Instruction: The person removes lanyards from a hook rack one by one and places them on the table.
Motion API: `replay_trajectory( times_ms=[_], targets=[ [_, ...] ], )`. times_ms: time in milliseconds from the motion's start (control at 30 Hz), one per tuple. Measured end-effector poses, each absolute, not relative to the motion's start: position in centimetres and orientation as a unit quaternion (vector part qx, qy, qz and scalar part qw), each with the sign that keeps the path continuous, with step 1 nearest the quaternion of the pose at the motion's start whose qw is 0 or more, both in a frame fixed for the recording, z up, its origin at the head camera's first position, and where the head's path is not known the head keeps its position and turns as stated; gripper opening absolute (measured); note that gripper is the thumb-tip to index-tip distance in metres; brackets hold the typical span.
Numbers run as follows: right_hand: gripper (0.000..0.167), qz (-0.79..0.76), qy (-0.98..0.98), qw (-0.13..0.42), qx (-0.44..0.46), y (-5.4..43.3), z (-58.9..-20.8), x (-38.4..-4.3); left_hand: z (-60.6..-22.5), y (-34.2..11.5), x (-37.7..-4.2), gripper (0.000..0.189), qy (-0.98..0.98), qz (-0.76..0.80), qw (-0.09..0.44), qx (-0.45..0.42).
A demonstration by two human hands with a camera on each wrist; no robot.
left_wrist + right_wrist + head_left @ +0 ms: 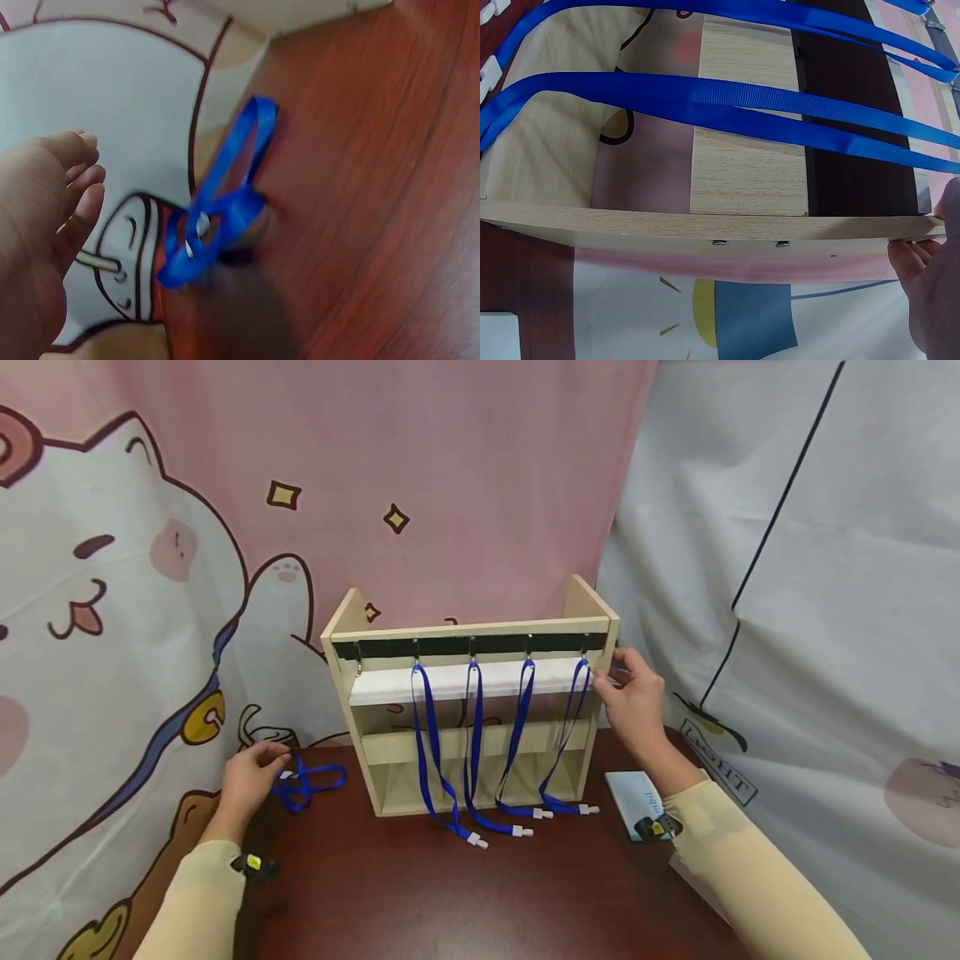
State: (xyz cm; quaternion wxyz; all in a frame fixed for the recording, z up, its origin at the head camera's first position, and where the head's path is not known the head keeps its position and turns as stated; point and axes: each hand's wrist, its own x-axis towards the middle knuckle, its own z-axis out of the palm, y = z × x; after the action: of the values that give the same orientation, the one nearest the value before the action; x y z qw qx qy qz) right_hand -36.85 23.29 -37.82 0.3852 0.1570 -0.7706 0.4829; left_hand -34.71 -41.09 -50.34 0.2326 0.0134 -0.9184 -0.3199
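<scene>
At the right side of the wooden rack (386, 748), my right hand (636, 702) grips the upright side panel (727, 223), thumb to the front and fingers on the outer face. Several blue lanyards (432, 727) hang from its hooks, their white clips (522, 832) lying on the table; the leftmost hook (358, 660) bears none. My left hand (249, 779) hovers by a loose blue lanyard (241, 212) bunched on the table left of the rack. In the left wrist view its loosely bent fingers are apart from the strap and hold nothing.
A light blue box (628, 797) lies right of the rack, partly behind my right wrist. The dark red-brown table (465, 902) runs up to printed cloth curtains (480, 485) at the back and sides. A white shelf strip (390, 687) crosses the rack behind the lanyards.
</scene>
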Motion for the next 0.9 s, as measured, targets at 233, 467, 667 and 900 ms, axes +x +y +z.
replay_trajectory(
  times_ms=[233, 467, 667, 900],
  targets=[
    [0.020, 0.482, -0.772, 0.383, 0.158, 23.4, -38.0, -36.8, -48.3, -38.4, -32.9, 0.019, -0.906, -0.346, 0.244, -0.012],
    [0.021, 0.479, -0.773, 0.386, 0.155, 23.2, -38.0, -37.0, -46.3, -35.2, -30.1, 0.023, -0.888, -0.383, 0.253, -0.020],
    [0.019, 0.483, -0.768, 0.394, 0.149, 23.2, -38.0, -36.8, -44.4, -31.4, -28.0, 0.022, -0.854, -0.442, 0.273, -0.025],
    [0.018, 0.473, -0.773, 0.398, 0.143, 23.2, -37.8, -36.8, -41.8, -27.2, -27.1, 0.017, -0.827, -0.477, 0.290, -0.072]
  ],
)
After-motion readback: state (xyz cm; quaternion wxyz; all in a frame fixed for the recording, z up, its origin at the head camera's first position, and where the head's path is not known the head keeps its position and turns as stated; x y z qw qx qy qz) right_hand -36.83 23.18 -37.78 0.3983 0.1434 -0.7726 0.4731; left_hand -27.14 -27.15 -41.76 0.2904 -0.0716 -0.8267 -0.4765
